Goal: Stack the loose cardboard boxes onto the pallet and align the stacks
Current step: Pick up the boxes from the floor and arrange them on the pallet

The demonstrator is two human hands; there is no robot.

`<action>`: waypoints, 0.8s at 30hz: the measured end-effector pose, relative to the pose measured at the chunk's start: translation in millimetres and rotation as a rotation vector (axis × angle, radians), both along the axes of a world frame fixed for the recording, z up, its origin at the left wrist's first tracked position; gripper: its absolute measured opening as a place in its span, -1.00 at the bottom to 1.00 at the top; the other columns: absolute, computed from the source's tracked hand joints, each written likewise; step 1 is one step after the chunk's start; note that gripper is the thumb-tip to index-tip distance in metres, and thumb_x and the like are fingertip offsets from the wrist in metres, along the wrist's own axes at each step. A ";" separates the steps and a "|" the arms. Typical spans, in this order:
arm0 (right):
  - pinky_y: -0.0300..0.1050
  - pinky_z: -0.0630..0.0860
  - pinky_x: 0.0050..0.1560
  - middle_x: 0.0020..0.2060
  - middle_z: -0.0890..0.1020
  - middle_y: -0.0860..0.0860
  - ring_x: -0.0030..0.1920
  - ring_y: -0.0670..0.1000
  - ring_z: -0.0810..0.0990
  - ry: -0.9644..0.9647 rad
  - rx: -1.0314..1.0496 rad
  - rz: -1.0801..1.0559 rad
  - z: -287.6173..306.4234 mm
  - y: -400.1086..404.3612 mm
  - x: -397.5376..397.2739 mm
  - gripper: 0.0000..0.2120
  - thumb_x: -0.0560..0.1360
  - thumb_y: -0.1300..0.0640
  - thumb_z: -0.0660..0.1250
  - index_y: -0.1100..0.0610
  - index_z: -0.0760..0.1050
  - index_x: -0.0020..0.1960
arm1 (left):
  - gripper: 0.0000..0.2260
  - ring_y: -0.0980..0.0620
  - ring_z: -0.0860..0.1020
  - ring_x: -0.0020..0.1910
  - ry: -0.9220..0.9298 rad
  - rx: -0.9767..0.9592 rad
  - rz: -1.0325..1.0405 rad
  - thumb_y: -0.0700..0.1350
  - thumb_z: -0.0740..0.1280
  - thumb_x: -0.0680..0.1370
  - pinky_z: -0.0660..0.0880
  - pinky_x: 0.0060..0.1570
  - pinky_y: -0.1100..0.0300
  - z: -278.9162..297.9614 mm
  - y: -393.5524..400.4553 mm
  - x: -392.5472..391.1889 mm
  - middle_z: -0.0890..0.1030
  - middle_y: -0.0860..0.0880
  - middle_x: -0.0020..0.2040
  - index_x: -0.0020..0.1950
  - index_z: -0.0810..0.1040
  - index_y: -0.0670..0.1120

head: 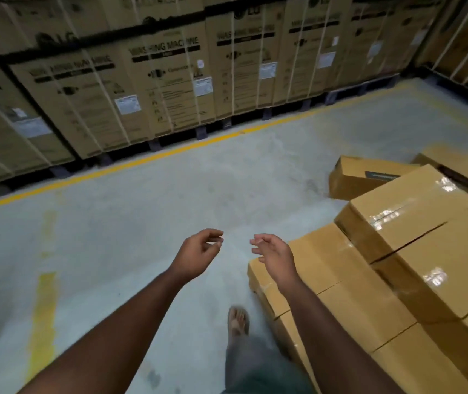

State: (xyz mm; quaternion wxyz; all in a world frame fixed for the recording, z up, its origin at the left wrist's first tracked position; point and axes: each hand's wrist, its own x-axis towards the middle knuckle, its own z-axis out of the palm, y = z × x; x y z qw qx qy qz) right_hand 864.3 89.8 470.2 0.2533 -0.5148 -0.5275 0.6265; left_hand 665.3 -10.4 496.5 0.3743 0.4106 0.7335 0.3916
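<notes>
We see a dim, yellow-tinted warehouse: overhead light glares off the taped box tops, the washing-machine cartons are smeared and soft, and straight edges bow outward toward the frame's corners.

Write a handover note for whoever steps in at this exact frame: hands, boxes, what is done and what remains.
Left hand and right hand: both empty, fingers loosely curled, held out over the floor.
Stacked boxes: taped, in uneven tiers at right; the pallet beneath is not visible.
Loose box: tilted on the floor behind the stack.
Done: several boxes stacked.
Left: fetch the loose box, place it, square up the stack.
</notes>
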 end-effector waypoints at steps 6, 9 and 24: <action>-0.10 0.56 0.00 0.06 0.74 -0.01 -0.04 -0.01 0.72 -0.025 -0.022 -0.061 -10.7 105.5 -76.2 -0.87 0.66 0.15 0.31 -0.02 0.62 0.03 | -0.86 -0.22 0.69 0.04 -0.019 -0.050 -0.019 -0.18 0.44 0.61 0.61 0.18 -0.12 -26.5 107.6 -115.6 0.74 -0.15 0.01 0.09 0.67 0.06; -0.10 0.54 -0.01 0.07 0.73 0.02 -0.04 -0.01 0.71 -0.043 -0.041 -0.106 -0.3 158.9 -119.0 -0.87 0.66 0.14 0.32 -0.03 0.62 0.03 | -0.87 -0.22 0.68 0.03 -0.064 -0.034 -0.008 -0.16 0.46 0.60 0.61 0.17 -0.13 -24.0 157.5 -167.3 0.73 -0.12 -0.01 0.09 0.68 0.07; -0.07 0.57 0.01 0.08 0.74 0.01 -0.04 -0.04 0.72 -0.058 -0.022 -0.354 20.7 397.6 -361.2 -0.86 0.62 0.13 0.37 0.02 0.62 0.17 | -0.83 0.04 0.70 -0.02 -0.156 -0.044 -0.250 -0.24 0.36 0.63 0.59 0.24 -0.05 -25.3 476.6 -410.7 0.75 -0.04 -0.01 0.13 0.66 -0.02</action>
